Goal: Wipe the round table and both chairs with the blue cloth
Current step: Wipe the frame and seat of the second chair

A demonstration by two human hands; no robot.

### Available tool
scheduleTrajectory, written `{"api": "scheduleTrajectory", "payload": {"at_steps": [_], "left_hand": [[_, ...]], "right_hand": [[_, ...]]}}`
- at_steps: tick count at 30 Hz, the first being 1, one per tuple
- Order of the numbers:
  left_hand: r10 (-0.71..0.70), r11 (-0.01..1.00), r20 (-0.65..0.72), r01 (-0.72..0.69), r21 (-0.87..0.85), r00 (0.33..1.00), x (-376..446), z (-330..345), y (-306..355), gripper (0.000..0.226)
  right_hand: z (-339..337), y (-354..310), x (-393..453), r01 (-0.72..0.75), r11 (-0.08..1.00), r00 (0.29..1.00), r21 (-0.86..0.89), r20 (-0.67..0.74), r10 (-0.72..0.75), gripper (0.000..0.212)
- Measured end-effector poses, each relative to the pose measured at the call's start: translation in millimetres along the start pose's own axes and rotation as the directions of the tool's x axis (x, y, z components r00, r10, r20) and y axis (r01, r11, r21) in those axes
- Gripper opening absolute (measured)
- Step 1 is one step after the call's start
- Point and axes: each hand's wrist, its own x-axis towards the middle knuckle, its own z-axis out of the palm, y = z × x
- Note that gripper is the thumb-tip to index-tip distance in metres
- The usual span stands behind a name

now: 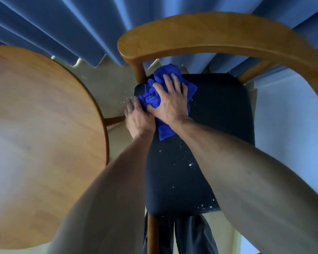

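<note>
Blue cloth (155,96) lies bunched under the right hand (170,103), fingers spread flat pressing it onto the chair's dark seat (218,110). The left hand (136,118) cups the seat's edge, fingers relaxed. Chair-wiping underway; next, sweep toward the white crumbs (191,165) nearer the front.

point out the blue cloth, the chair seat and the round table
blue cloth (151,97): head view, on the bunched folds left of the pressing hand
chair seat (218,114): head view, on bare dark upholstery right of the hands
round table (44,125): head view, on the bare wooden top
</note>
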Motion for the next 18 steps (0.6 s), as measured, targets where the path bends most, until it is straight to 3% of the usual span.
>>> {"api": "scheduleTrajectory", "payload": {"at_steps": [4, 8, 11, 14, 18], "left_hand": [[0.084, 0.991, 0.023, -0.086, 0.105, 0.996, -12.7, 2.4, 14.8, 0.063], [0.252, 0.944, 0.066, -0.260, 0.203, 0.966, -6.4, 4.8, 36.5, 0.067], [0.190, 0.962, 0.051, -0.196, 0.188, 0.981, -3.5, 11.9, 52.0, 0.066], [0.103, 0.981, 0.041, -0.108, 0.162, 0.994, -9.6, 21.3, 61.0, 0.066], [0.067, 0.977, 0.008, -0.067, 0.201, 0.998, -21.0, 27.5, 51.1, 0.066]], "right_hand": [[-8.6, 17.4, 1.2, 0.009, 1.000, 1.000, 0.028, -0.030, -0.008, 0.060], [-18.5, 56.6, -1.3, -0.104, 0.993, 0.990, 0.051, -0.092, 0.108, 0.051], [-28.7, 95.2, -4.9, -0.267, 0.963, 0.954, 0.027, -0.133, 0.268, 0.049], [-39.5, 129.8, -5.8, -0.464, 0.883, 0.874, 0.063, -0.132, 0.468, 0.058], [-44.0, 146.5, -9.6, -0.489, 0.870, 0.863, 0.064, -0.112, 0.493, 0.072]]}}
